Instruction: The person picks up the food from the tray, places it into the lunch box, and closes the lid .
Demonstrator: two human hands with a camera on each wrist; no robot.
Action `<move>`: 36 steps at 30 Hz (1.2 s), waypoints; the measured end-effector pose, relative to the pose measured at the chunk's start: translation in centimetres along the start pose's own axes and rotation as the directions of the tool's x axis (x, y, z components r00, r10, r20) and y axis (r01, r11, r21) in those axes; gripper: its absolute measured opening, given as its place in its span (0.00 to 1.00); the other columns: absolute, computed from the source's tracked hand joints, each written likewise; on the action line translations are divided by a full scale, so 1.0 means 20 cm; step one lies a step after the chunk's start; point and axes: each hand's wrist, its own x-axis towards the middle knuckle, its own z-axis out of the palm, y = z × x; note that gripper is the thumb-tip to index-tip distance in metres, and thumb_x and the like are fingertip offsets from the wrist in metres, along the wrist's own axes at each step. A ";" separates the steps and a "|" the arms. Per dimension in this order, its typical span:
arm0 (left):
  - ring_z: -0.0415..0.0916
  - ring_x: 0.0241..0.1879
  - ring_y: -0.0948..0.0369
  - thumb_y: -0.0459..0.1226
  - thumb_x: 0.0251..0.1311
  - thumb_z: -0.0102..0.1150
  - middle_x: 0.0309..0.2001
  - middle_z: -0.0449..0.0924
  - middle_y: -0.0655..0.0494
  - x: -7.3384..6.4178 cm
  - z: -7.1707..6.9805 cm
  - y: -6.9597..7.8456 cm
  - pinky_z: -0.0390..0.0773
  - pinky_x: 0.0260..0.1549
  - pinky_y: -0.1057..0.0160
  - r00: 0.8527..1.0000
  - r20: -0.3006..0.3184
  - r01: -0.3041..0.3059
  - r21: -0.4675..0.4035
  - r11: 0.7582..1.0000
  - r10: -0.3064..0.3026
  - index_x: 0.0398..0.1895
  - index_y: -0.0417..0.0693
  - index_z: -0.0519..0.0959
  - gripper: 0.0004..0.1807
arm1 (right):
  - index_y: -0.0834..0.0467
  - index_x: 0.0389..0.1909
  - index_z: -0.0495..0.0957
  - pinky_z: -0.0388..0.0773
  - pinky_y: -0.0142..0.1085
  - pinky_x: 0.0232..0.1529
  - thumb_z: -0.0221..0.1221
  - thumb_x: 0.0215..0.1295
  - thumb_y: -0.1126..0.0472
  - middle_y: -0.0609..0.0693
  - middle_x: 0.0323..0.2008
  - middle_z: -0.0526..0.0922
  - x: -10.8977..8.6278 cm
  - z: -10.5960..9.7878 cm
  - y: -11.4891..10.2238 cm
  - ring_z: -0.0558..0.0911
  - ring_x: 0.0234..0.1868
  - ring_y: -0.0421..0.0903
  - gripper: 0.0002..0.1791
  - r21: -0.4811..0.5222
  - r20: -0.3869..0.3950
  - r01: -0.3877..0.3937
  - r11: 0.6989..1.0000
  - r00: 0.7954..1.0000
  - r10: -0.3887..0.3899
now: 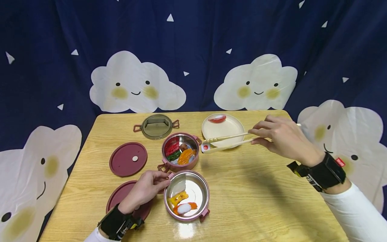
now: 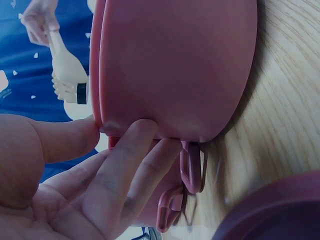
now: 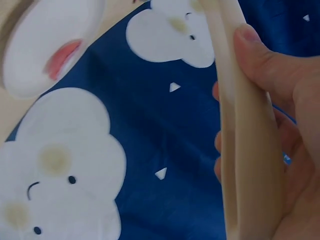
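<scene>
My right hand (image 1: 279,137) holds beige tongs (image 1: 226,137) over the table. Between their tips is a toy sushi roll (image 1: 206,148), white with a red centre and a dark band, just right of the far pink pot (image 1: 194,164). That pot contains red, green, brown and orange toy food. With thumb at the rim and fingers against the outer wall by a handle, my left hand (image 1: 148,186) grips the near pink pot (image 2: 175,65). A yellow toy piece (image 1: 179,198) and an orange-and-white sushi piece (image 1: 185,208) lie inside it.
A cream plate (image 1: 223,129) at the back bears a red-and-white sushi piece (image 1: 217,119). Left of it lies a see-through lid (image 1: 157,126). Two maroon lids (image 1: 127,159) lie at the left, one partly beneath my left forearm. A dark blue curtain (image 1: 199,33) hangs behind the table.
</scene>
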 end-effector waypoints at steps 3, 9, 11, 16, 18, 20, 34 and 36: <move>0.88 0.43 0.61 0.35 0.70 0.67 0.50 0.90 0.49 0.00 0.00 0.00 0.86 0.39 0.66 1.000 -0.003 0.005 0.004 1.000 -0.005 0.54 0.40 0.87 0.13 | 0.52 0.45 0.92 0.76 0.39 0.33 0.76 0.53 0.53 0.44 0.37 0.90 0.02 -0.02 -0.05 0.82 0.36 0.44 0.17 0.001 0.003 0.033 0.999 0.999 -0.033; 0.88 0.44 0.61 0.35 0.70 0.66 0.50 0.90 0.48 0.00 0.00 0.01 0.85 0.39 0.68 1.000 -0.004 -0.004 0.007 1.000 0.004 0.55 0.40 0.87 0.14 | 0.51 0.45 0.91 0.74 0.37 0.32 0.74 0.55 0.52 0.42 0.37 0.90 0.05 -0.05 -0.14 0.79 0.34 0.43 0.16 -0.012 0.008 0.085 0.996 0.996 -0.084; 0.88 0.44 0.61 0.35 0.71 0.66 0.50 0.90 0.48 0.00 0.00 0.01 0.84 0.38 0.69 1.000 -0.003 -0.006 0.007 1.000 0.006 0.55 0.39 0.87 0.14 | 0.51 0.45 0.91 0.75 0.37 0.31 0.75 0.54 0.52 0.42 0.37 0.90 0.06 -0.06 -0.17 0.79 0.34 0.42 0.17 -0.017 0.014 0.092 0.996 0.996 -0.092; 0.88 0.44 0.61 0.35 0.71 0.66 0.50 0.90 0.48 0.00 0.00 0.01 0.83 0.38 0.70 1.000 0.000 -0.004 0.007 1.000 0.004 0.55 0.39 0.87 0.14 | 0.51 0.44 0.91 0.76 0.36 0.32 0.79 0.51 0.53 0.41 0.37 0.89 0.08 -0.06 -0.24 0.77 0.34 0.42 0.18 -0.009 0.023 0.124 0.992 0.992 -0.124; 0.89 0.44 0.61 0.35 0.71 0.66 0.50 0.90 0.48 0.00 0.00 0.01 0.84 0.38 0.69 1.000 0.001 -0.003 0.006 1.000 0.003 0.55 0.39 0.87 0.14 | 0.50 0.44 0.91 0.77 0.36 0.32 0.80 0.50 0.52 0.41 0.36 0.89 0.09 -0.06 -0.26 0.77 0.34 0.41 0.19 -0.005 0.025 0.140 0.990 0.990 -0.140; 0.89 0.44 0.60 0.35 0.71 0.66 0.50 0.90 0.47 0.00 0.00 0.01 0.85 0.39 0.68 1.000 0.002 0.000 0.006 1.000 0.000 0.55 0.39 0.87 0.14 | 0.50 0.45 0.91 0.77 0.36 0.32 0.80 0.50 0.52 0.40 0.36 0.88 0.09 -0.06 -0.28 0.76 0.34 0.41 0.19 -0.007 0.031 0.152 0.988 0.988 -0.152; 0.89 0.44 0.60 0.35 0.71 0.66 0.51 0.90 0.47 0.00 0.00 0.01 0.86 0.39 0.66 1.000 0.007 0.003 0.011 1.000 -0.003 0.55 0.39 0.87 0.14 | 0.49 0.37 0.87 0.73 0.34 0.33 0.81 0.51 0.50 0.39 0.33 0.87 0.14 0.02 -0.41 0.75 0.33 0.43 0.16 -0.071 0.120 0.256 0.964 0.962 -0.246; 0.89 0.44 0.60 0.35 0.71 0.66 0.51 0.90 0.48 0.00 0.00 0.01 0.86 0.39 0.66 1.000 0.006 0.007 0.009 1.000 -0.007 0.55 0.39 0.87 0.14 | 0.49 0.36 0.86 0.73 0.34 0.34 0.80 0.51 0.49 0.38 0.33 0.86 0.15 0.04 -0.43 0.75 0.34 0.42 0.15 -0.079 0.147 0.263 0.962 0.957 -0.250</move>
